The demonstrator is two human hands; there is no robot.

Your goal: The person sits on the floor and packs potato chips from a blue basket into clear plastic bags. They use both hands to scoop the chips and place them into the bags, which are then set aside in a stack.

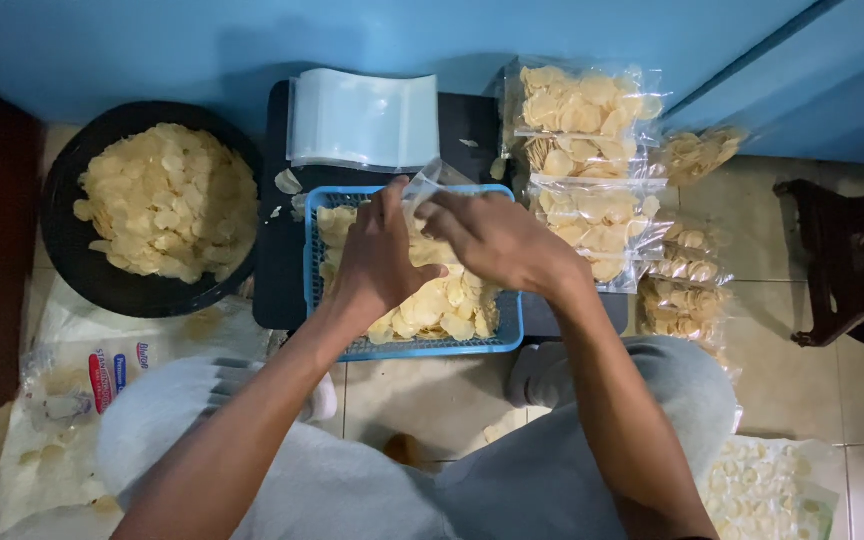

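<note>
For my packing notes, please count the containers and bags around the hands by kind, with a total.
Black round basin of chips: 1
Blue plastic basket of chips: 1
Clear bag held by the left hand and right hand, bag at: 1
Stack of empty clear bags: 1
Filled chip bags at the right: at least 5; the rest overlap, exact count unclear
Total: at least 9

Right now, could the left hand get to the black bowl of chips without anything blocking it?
Probably yes. The left hand is over the blue basket, and the black bowl sits open on that same side, with nothing standing between them; it would first have to let go of the clear bag.
</note>
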